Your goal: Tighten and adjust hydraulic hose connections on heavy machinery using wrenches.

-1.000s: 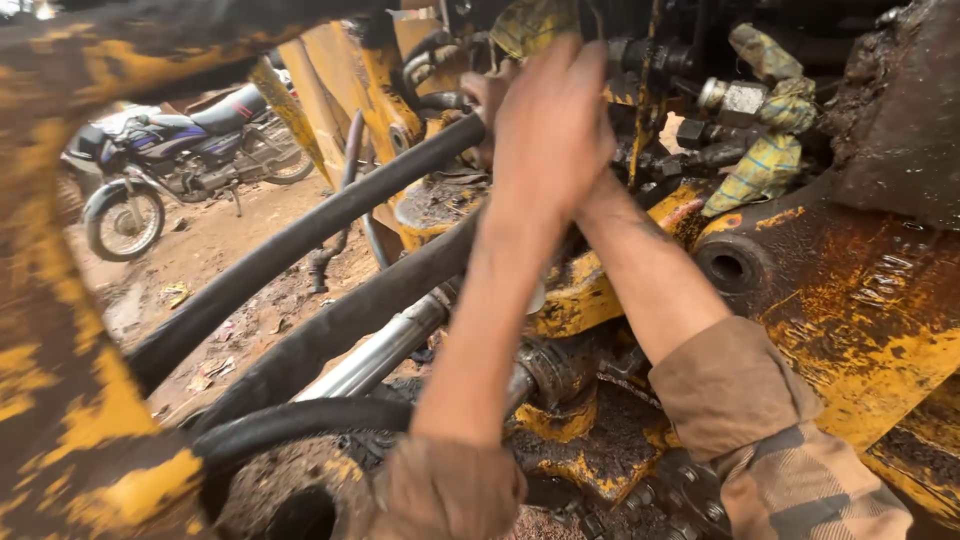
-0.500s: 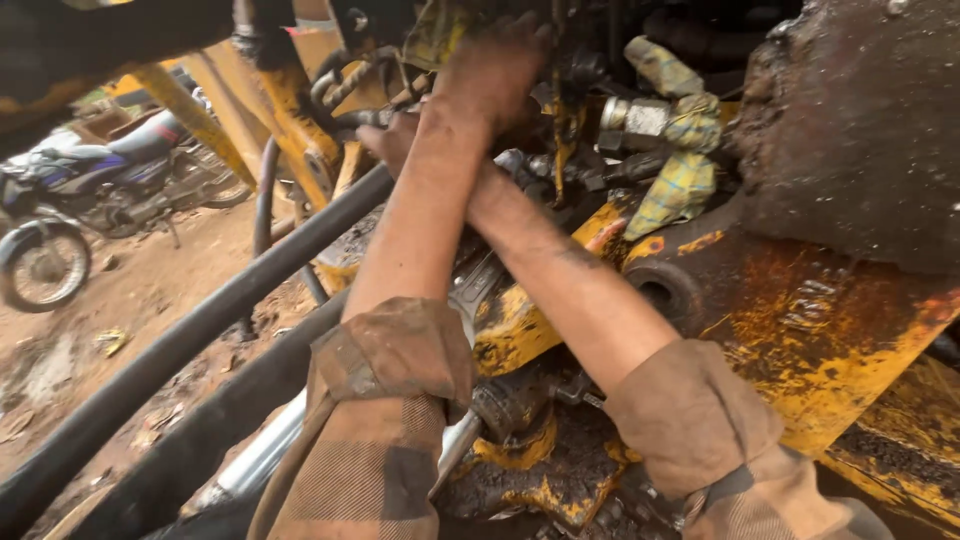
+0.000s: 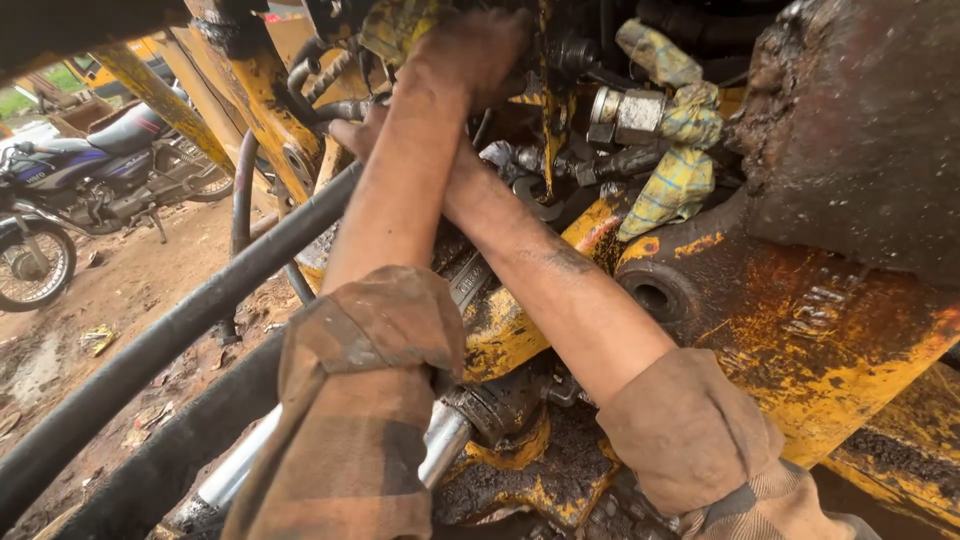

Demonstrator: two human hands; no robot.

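Two rolled, grimy sleeves [image 3: 360, 400] nearest the lens, one low on the left, the other low on the right, with bare forearms crossing just above them. Under the crossing, a chrome rod [image 3: 440, 445] slanting down to the left, flanked by thick black hoses [image 3: 150, 350] on the same slant. To the right, a rusted yellow frame [image 3: 800, 330] with a round bore [image 3: 652, 297] in it, just beside the right forearm.

Further in, the left hand [image 3: 470, 50] uppermost, back turned to the camera, pushed into the dark nest of fittings at the top of the machine. Grip curled inward, fingers hidden; cannot tell what, if anything, sits pinched inside. Right hand [image 3: 358, 132] lower and to the left of it, passing beneath the left forearm, fingertips at a thin dark pipe [image 3: 345, 108] running roughly level, left to right. Touching or merely beside it, spread or pressed together: cannot tell, with the left arm covering most of the palm.

Right of both hands and apart from them, a steel fitting [image 3: 625, 115], long axis level, with a checked yellow rag [image 3: 680, 180] knotted around the line beside it. Left hand the nearer of the two.

Farthest off, at left, a parked motorcycle [image 3: 90, 190] on littered dirt ground [image 3: 120, 300].
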